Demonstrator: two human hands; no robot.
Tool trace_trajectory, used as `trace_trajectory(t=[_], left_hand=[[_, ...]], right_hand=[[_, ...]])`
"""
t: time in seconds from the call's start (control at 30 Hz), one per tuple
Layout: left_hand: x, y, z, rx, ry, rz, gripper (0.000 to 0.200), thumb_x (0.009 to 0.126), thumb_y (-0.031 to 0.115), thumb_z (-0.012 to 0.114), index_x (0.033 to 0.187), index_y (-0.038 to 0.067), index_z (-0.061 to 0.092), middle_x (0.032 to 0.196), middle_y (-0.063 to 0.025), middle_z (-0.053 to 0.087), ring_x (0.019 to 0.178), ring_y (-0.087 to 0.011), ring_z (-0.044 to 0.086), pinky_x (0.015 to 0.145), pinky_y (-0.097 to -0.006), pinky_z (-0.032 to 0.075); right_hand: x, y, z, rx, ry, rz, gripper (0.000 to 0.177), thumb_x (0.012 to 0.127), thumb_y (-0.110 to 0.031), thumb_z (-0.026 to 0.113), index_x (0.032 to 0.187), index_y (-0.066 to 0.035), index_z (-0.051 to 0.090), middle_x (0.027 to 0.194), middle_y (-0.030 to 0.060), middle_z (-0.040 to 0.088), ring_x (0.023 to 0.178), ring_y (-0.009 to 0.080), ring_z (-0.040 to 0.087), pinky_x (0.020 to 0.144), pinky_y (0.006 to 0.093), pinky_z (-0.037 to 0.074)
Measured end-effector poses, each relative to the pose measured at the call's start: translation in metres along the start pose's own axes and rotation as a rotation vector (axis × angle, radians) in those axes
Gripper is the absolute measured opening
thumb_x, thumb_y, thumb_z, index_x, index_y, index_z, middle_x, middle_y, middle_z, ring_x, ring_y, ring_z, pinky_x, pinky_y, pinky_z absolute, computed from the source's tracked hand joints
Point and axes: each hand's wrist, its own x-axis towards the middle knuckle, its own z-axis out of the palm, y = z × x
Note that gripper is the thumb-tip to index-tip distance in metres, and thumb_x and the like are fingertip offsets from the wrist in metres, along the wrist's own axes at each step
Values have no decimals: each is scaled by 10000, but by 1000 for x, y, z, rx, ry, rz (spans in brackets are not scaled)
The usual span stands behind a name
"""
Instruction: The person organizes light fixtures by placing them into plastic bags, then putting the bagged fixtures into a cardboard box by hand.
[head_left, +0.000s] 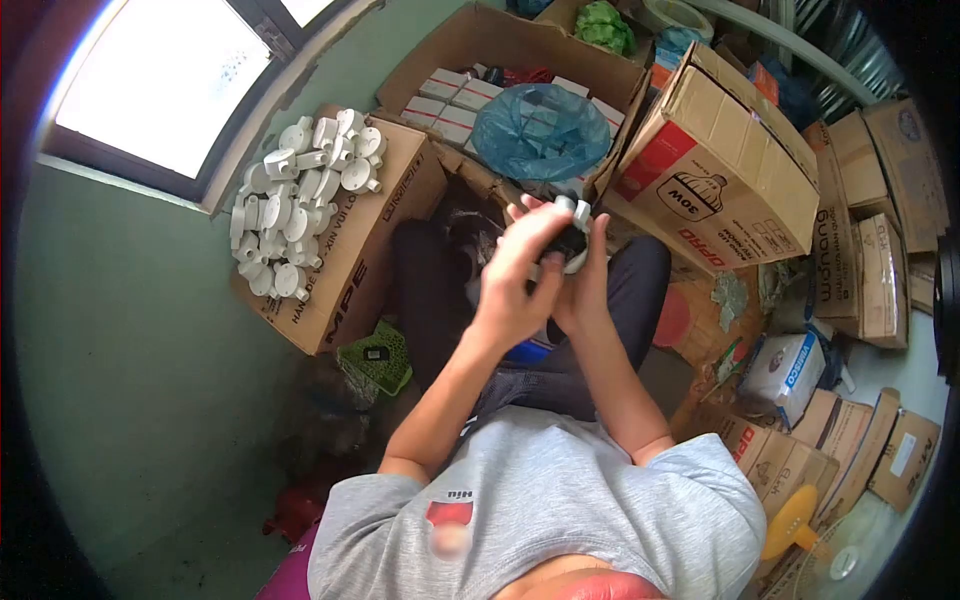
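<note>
- So the left hand (520,258) is curling over a white-and-dark piece (570,238), and its grip is closing around it, fingers bent.
- The right hand (588,280) is cupping the other side with straighter fingers. Can't tell if that grip is actually pinching anything, the contact's mostly hidden.
- The piece is sitting up between both palms, over the lap, well apart from the big box.
- IMO the trick is letting the right palm be the steady one while the left fingers are doing the fine work. I'd be going easy on the pressure, since small plastic could be slipping or cracking.
- Loads of round white fittings (297,222) are piling up on the cardboard box (375,225), crowding its wall-side edge, so a bump could be sending some off.
- The open carton (440,40) is holding small white boxes (443,84), with a blue plastic bag (545,130) lying over some.
- The green basket (393,368) is lying near the box's bottom corner, a small dark item (377,353) inside.
</note>
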Motion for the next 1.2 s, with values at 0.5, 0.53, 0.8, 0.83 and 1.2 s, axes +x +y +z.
trace_trajectory(t=[0.5, 0.53, 0.8, 0.83, 1.2], left_hand=[[16, -1, 1, -169, 89, -46, 527, 892, -105, 486, 1391, -27, 638, 1386, -197, 669, 1351, -298, 619, 1140, -376, 460], [14, 5, 10, -120, 96, -18, 532, 879, -118, 489, 1377, -23, 651, 1408, -213, 654, 1381, -328, 597, 1160, -396, 448], [-12, 12, -5, -178, -170, 6, 444, 738, -150, 544, 1104, -33, 766, 1229, -213, 748, 1271, -340, 683, 1128, -449, 496], [-6, 13, -8, -172, -28, -7, 459, 782, -135, 519, 1175, -47, 739, 1253, -209, 733, 1268, -319, 677, 1131, -427, 485], [-13, 9, 2, -75, -255, 16, 497, 740, -154, 552, 1158, 9, 768, 1323, -210, 709, 1350, -364, 624, 1146, -449, 480]], right_hand=[[0, -20, 1, -419, 31, -230, 649, 1063, -513, 513, 1421, 28, 529, 1549, 222, 528, 1496, 326, 456, 1106, 414, 507], [3, -27, 14, -376, 1, -297, 625, 1080, -511, 472, 1388, 29, 542, 1539, 229, 534, 1473, 333, 479, 1135, 445, 487], [31, -61, -3, -127, -87, -482, 643, 1099, -636, 374, 1297, -38, 508, 1506, 279, 550, 1428, 433, 520, 1176, 641, 405], [21, -54, 1, -176, -122, -456, 635, 1100, -637, 367, 1309, -51, 494, 1515, 275, 544, 1419, 442, 527, 1179, 636, 406], [14, -47, -12, -177, 46, -317, 718, 1097, -634, 330, 1326, 9, 552, 1212, 202, 653, 1186, 355, 657, 1056, 623, 552]])
